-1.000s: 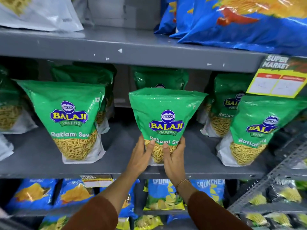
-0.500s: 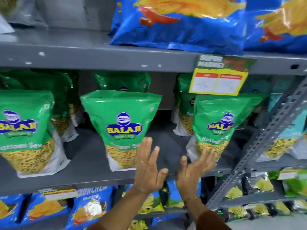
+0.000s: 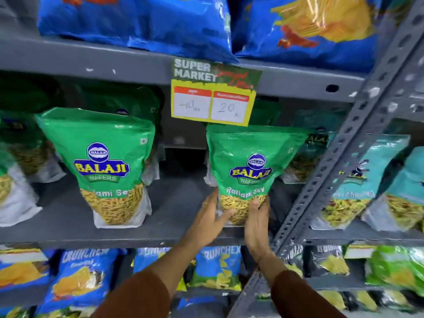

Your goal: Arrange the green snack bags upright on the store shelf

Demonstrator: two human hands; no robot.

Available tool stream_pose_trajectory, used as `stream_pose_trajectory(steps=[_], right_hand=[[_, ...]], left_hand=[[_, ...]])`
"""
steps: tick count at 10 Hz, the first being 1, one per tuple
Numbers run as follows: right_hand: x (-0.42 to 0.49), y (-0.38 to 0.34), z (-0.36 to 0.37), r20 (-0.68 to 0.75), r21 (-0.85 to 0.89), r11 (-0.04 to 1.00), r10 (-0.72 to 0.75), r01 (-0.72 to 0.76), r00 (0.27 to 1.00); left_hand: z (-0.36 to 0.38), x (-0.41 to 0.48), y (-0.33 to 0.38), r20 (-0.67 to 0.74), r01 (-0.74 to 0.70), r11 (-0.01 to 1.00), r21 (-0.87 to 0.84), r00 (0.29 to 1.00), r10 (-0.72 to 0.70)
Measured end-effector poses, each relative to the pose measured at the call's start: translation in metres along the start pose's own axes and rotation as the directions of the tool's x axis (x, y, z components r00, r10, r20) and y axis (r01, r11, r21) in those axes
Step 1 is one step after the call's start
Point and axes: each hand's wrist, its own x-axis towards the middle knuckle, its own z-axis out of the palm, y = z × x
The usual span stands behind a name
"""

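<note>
both my hands are on the green snack bag [image 3: 251, 166] that stands near the front edge of the middle shelf [image 3: 68, 216], right of its centre and just left of the slanted metal upright [image 3: 339, 161]. my left hand [image 3: 210, 220] cups the bag's lower left side, thumb across the clear window where the yellow sev shows, and my right hand [image 3: 255, 222] presses flat against the lower right side, fingers pointing up. so the fingers are not clenched; they sit lightly wrapped on the bag's base from both sides, a loose two-sided hold. i hold it low because the weight sits at the bottom and the top is only puffed air, so squaring the base is what keeps it standing

the bag looks upright already, label facing out, its top just under the yellow price tag [image 3: 212, 95] hanging from the shelf above. its neighbour bag [image 3: 103, 161] to the left stands the same way near the front edge, well apart from mine, with a bare gap of shelf between them. more green bags stand in the shadow toward the back edge

i judge this one is nearly settled; what's left is to let go gently so it doesn't tip forward off the edge
</note>
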Motion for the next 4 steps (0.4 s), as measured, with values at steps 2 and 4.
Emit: stream_pose_trajectory(steps=[2, 4], right_hand=[[-0.003, 0.017, -0.002, 0.003, -0.043, 0.999, 0.003, -0.003, 1.000], [-0.016, 0.007, -0.008, 0.046, -0.204, 0.976, -0.073, 0.081, 0.996]], left_hand=[[-0.003, -0.005, 0.009, 0.031, -0.018, 1.000, 0.002, 0.999, 0.018], [0.000, -0.018, 0.007, -0.023, 0.102, 0.990, 0.102, 0.995, -0.100]])
